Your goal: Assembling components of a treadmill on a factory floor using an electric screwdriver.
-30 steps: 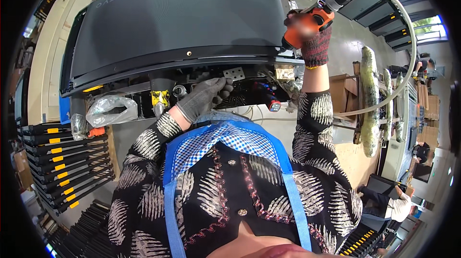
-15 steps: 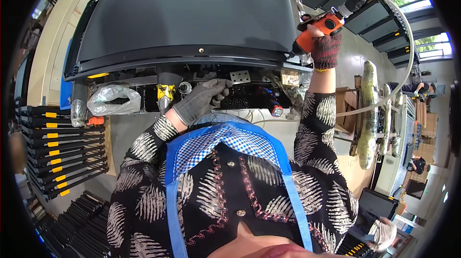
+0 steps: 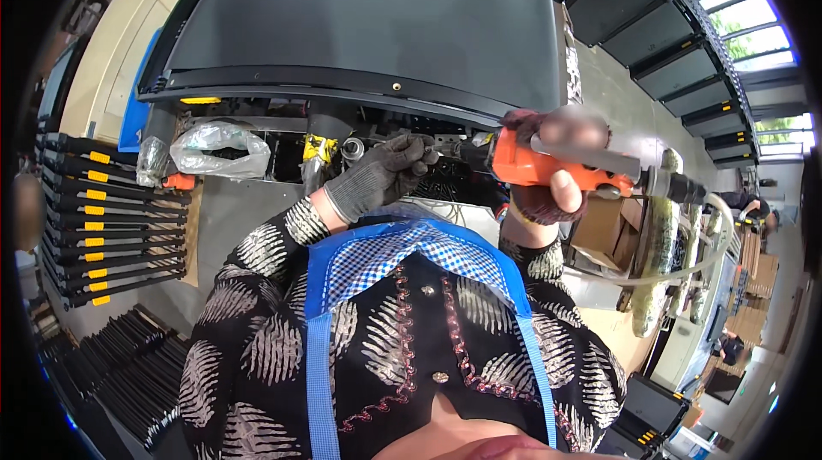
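Observation:
My right hand point(image 3: 548, 203), in a dark red fingerless glove, is wrapped round an orange air screwdriver point(image 3: 515, 158) held level. Its nose points left, toward my left hand point(image 3: 377, 179). That hand wears a grey glove, and its fingers are pinched together at the tip of the tool. Whatever sits between those fingertips is too small to make out. Just beyond both hands lies a large dark grey panel point(image 3: 368, 27) with a black front strip point(image 3: 325, 88). A small brass-coloured hole shows in the strip.
A black parts tray point(image 3: 445, 182) lies below the panel's front edge. Left of it are a clear plastic bag point(image 3: 221, 152) and a yellow-taped tube point(image 3: 318, 150). A pale air hose point(image 3: 685, 270) loops off the screwdriver at right. Stacked black frames point(image 3: 120, 220) stand at left.
My right hand has brought the screwdriver from the panel's right corner down and left, turning it level. My left hand has moved slightly right, and its fingers now meet the tool's tip.

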### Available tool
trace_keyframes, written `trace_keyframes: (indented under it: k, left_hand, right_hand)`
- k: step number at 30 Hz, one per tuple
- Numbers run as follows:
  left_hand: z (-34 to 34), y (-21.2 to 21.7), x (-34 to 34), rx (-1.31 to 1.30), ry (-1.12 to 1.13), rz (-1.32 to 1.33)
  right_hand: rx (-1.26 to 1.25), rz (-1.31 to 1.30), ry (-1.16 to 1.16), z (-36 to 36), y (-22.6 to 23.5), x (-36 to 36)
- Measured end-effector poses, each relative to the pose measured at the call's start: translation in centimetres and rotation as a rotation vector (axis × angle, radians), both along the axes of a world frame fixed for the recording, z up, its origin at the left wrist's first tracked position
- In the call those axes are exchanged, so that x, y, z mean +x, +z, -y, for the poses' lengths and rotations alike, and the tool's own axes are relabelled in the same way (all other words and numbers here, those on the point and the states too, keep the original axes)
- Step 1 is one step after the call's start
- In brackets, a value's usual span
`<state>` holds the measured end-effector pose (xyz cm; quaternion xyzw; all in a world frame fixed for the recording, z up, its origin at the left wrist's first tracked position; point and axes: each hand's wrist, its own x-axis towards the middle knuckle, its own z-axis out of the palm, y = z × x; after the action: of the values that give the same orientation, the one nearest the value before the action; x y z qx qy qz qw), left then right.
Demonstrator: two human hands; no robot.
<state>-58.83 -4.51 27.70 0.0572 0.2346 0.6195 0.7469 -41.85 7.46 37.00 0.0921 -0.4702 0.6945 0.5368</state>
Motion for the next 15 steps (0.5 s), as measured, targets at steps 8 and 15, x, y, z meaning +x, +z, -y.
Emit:
trace_keyframes:
  k: [8, 15]
  left_hand:
    - [1.0, 0.4, -1.0, 0.044, 0.011, -0.309]
    - [1.4, 0.7, -2.1, -0.021, 0.029, -0.299]
  right_hand:
    - [-0.018, 0.067, -0.056, 1.1, -1.5, -0.5]
    - [0.05, 0.046, -0.105, 2.3, -3.1, -2.2]
